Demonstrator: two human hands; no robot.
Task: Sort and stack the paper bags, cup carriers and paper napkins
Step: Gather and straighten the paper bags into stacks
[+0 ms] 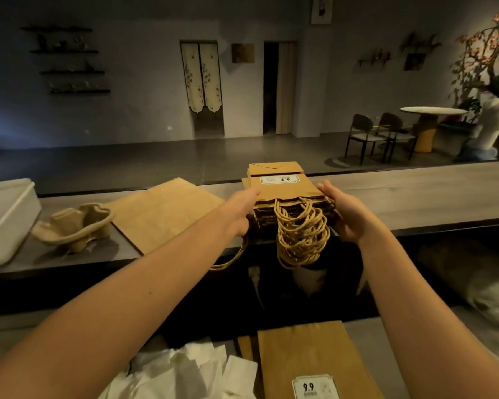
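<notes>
Counter ledge (415, 197) is holding most of it. I'm judging this roughly half done. Flat bag (162, 211) at 10 o'clock is lying unstacked. Handled bag stack (285, 191) is sitting at 12, with my left hand (239, 211) and right hand (346, 217) clamping its sides, thumbs on top. Near bag (314, 352) at 6, cup carrier (75, 226) at 9 and napkins (185, 370) at 7 are waiting, unsorted.

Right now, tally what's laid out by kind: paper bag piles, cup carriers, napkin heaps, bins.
Paper bag piles: 3 (handled stack, flat bag, labelled bags)
Cup carriers: 1
Napkin heaps: 1
White bins: 1
Total: 6
Blurred white mass at right uncounted.
</notes>
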